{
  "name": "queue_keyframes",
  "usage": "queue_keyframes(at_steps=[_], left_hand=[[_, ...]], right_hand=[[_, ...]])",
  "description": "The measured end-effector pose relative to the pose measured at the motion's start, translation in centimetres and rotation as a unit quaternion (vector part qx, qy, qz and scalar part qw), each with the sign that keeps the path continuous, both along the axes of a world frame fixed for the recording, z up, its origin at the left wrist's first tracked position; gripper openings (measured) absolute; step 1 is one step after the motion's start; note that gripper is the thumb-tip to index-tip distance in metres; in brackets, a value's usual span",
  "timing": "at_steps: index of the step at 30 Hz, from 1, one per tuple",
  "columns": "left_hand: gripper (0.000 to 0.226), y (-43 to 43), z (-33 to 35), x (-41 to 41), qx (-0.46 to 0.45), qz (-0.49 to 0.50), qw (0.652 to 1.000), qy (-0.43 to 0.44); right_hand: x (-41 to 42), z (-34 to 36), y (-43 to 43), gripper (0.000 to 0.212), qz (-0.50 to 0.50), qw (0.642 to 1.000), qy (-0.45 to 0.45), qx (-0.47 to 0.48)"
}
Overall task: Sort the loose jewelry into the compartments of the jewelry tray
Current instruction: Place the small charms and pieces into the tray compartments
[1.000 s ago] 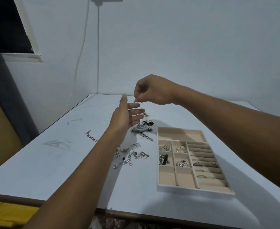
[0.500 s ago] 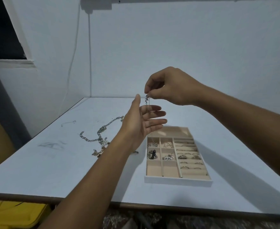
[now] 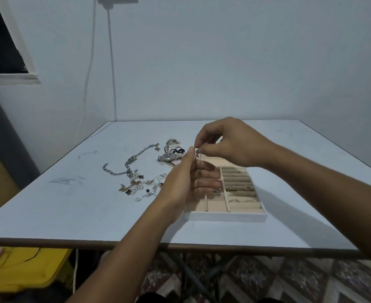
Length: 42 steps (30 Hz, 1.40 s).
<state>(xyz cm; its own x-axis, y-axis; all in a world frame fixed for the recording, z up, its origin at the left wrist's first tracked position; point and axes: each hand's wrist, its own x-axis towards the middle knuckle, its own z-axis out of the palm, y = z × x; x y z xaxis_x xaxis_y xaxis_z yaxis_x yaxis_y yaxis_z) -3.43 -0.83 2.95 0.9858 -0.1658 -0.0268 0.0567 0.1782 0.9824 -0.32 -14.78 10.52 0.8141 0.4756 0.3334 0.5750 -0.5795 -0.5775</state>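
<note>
My right hand (image 3: 230,145) pinches the top of a thin silver dangling piece (image 3: 197,154), which hangs down in front of my left palm. My left hand (image 3: 186,182) is held upright beside it, fingers straight, thumb tip close to the pinch point. Both hands hover over the left compartments of the beige jewelry tray (image 3: 223,216) and hide most of them. Rings (image 3: 232,188) sit in the tray's ring rolls on the right. Loose jewelry (image 3: 134,185) lies left of the tray: a chunky silver chain (image 3: 125,166), pearls and small earrings. A silver watch (image 3: 168,157) lies farther back.
The white table's front edge (image 3: 136,242) runs across below the tray. A yellow bin (image 3: 20,270) stands under the table at the left. A cable (image 3: 112,62) hangs down the back wall. A black loop (image 3: 178,149) and a small metal piece (image 3: 171,141) lie behind the watch.
Both hands have come down and now hover low over the tray. The right hand still pinches the dangling piece, and the left hand stays open beside it. The view shifted.
</note>
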Motion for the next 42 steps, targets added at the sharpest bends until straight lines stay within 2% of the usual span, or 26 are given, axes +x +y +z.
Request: queue_keyframes(at_steps=[5,23,27,33,37,42], left_hand=[[0.065,0.6,-0.5,-0.9,-0.023,0.004,1.0,0.006],[0.069,1.6,-0.7,-0.6,0.024,-0.016,1.0,0.003],[0.067,1.0,-1.0,-0.5,0.033,0.015,0.999,-0.009],[0.055,1.2,-1.1,0.1,-0.013,0.085,0.996,-0.033],[0.047,3.0,-1.2,0.0,0.052,0.129,0.987,-0.074],[0.022,5.6,-2.2,-1.2,0.208,0.169,0.953,-0.14]], right_hand=[[-1.1,-1.6,0.7,0.014,0.009,1.0,0.018,0.018],[-1.5,-4.1,0.4,0.011,-0.038,0.999,0.023,0.019],[-1.8,-4.4,-0.5,0.016,-0.047,0.998,0.024,0.041],[-3.2,-6.1,-0.8,0.017,-0.055,0.995,0.037,0.07],[-4.2,-7.3,0.6,0.01,-0.008,0.999,0.016,-0.027],[-4.8,-8.7,2.4,0.027,0.03,0.991,-0.049,-0.117]])
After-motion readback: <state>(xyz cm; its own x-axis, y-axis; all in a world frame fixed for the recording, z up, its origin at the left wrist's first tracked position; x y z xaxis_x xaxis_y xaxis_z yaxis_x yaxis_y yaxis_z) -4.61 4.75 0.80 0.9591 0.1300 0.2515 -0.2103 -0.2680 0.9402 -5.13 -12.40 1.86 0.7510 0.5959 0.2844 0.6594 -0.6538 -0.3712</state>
